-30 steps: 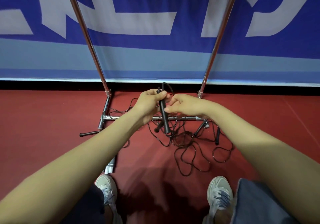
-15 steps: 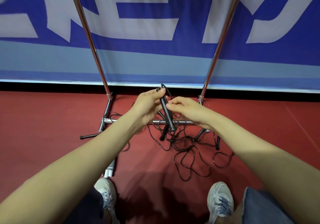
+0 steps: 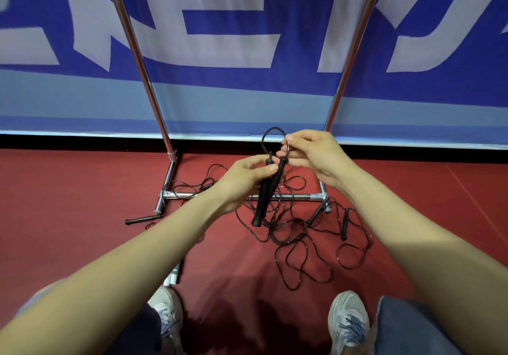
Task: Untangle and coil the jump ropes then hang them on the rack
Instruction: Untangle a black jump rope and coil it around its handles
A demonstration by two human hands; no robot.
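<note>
Thin black cord jump ropes (image 3: 298, 235): tangled heap on floor, strands draped over low crossbar of chrome tube rack (image 3: 302, 197), between its two uprights. Above heap, left hand (image 3: 242, 181) grips two black handles (image 3: 264, 200) side by side, ends hanging down. Just above them, right hand (image 3: 313, 156) pinches raised cord loop (image 3: 270, 134). One loose handle (image 3: 141, 219) lies by rack's left foot, others right of heap. Red sports floor (image 3: 82, 189). Blue-and-white banner (image 3: 247, 52) behind. Grey sneakers (image 3: 349, 319) at bottom edge.
</note>
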